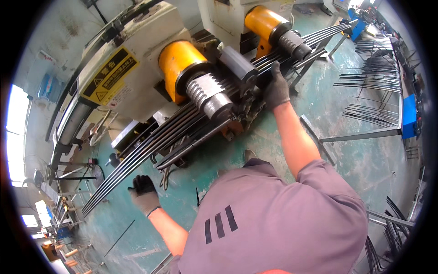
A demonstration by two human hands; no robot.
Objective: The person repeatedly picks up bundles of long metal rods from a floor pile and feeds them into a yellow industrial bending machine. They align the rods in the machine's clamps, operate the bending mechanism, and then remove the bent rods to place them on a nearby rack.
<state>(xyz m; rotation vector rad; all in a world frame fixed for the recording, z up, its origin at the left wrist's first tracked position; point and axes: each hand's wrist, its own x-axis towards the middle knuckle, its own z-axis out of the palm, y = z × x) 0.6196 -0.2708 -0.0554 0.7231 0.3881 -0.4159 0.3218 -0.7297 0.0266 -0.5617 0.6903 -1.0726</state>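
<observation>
My right hand [277, 87], in a dark work glove, is at the machine beside the dark metal rods [268, 65]. One finger or the thumb points up and the hand looks open; its other fingers are partly hidden, so contact with the rods is unclear. My left hand [145, 194], in a grey glove with black fingers, hangs low on the left. Its fingers are loosely bent and apart, with nothing seen in them. Several long rods [132, 170] slant past it toward the lower left, a little apart from the hand. They run under an orange cylinder [181, 59] with a ridged steel shaft [207, 93].
A second orange cylinder [264, 23] stands farther right on the machine [150, 36]. A yellow warning label [111, 74] is on its housing. Racks of thin rods [372, 80] with blue ends line the right side. A thin rod [119, 237] lies on the green floor.
</observation>
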